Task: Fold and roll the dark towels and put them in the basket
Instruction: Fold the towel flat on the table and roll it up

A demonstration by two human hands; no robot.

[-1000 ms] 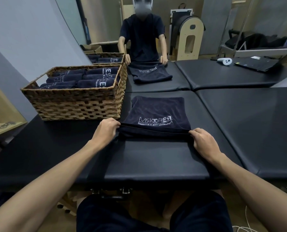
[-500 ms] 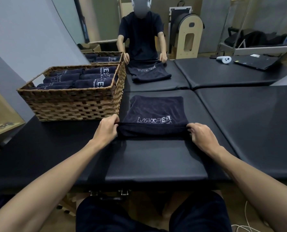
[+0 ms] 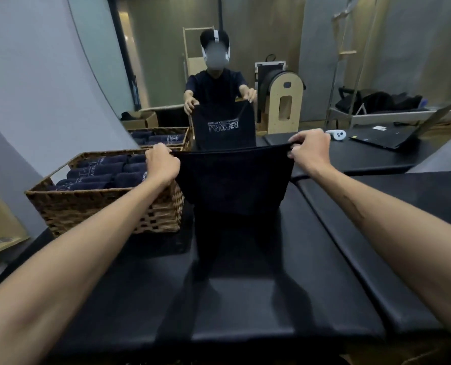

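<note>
Head view, centre: dark towel (image 3: 235,185) held up off the padded table (image 3: 245,306), top edge stretched level, lower end hanging down to the table top.
Left hand (image 3: 162,164): at 10 o'clock of towel, fingers curled, gripping top-left corner.
Right hand (image 3: 311,148): at 2 o'clock of towel, fingers and thumb pinching top-right corner.
Basket (image 3: 106,209): wicker, on table at 9 o'clock of towel, just beside it; left hand in front of its right rim.
Rolled towels (image 3: 100,172): dark, lying in rows inside basket.
12 o'clock, far: mirror reflection of the person (image 3: 216,85) holding the same towel, white logo showing.
2 o'clock, far table: white controller (image 3: 337,134), open laptop (image 3: 387,135).
</note>
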